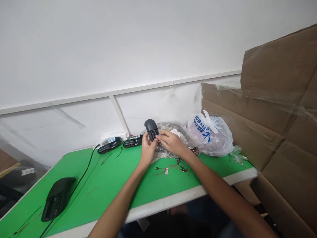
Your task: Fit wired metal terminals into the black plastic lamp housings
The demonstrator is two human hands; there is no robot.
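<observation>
My left hand (148, 147) is closed around the lower end of a black plastic housing (150, 127) with a rounded top and long slots in its face. The housing is held upright above the green table. At its lower right edge, the fingers of my right hand (170, 140) are pinched together; what is between them, if anything, is too small to make out. Below my right forearm lie several small metal contact pieces with thin red and black wires (166, 170). Behind the hands rests a clear plastic bag (170, 126) of small parts.
More black housings stand on the green table (109, 185): one large at the left front (58, 198), others along the back (132, 142). A black cable (85, 172) crosses the left side. A white plastic bag (213, 135) sits beside tall cardboard (279, 99) on the right.
</observation>
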